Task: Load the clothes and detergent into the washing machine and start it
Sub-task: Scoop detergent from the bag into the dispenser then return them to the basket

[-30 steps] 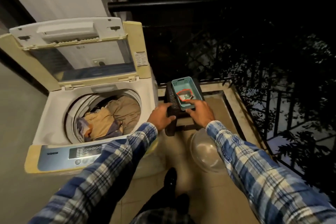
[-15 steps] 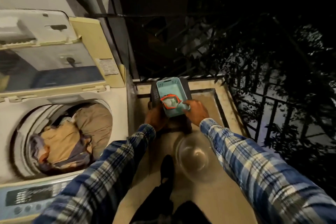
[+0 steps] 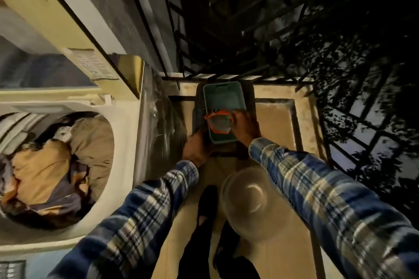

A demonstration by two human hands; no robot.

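The top-loading washing machine (image 3: 127,133) stands at the left with its lid up, and tan and dark clothes (image 3: 52,165) fill the drum. To its right a teal basket (image 3: 223,95) rests on a dark stool (image 3: 198,111). Inside the basket lies a detergent packet (image 3: 218,121) with an orange edge. My right hand (image 3: 246,125) reaches into the basket and its fingers touch the packet; how firmly it grips I cannot tell. My left hand (image 3: 196,147) is closed on the stool's near left edge.
A clear plastic bowl (image 3: 251,197) lies on the tiled floor (image 3: 272,120) just in front of the stool. My dark shoe (image 3: 207,201) stands next to it. A black metal railing (image 3: 226,75) and dark foliage close off the far and right sides.
The camera has swung right and down toward the stool. My right hand has gone further into the basket onto the packet, and my left hand has slid down the stool's left edge.
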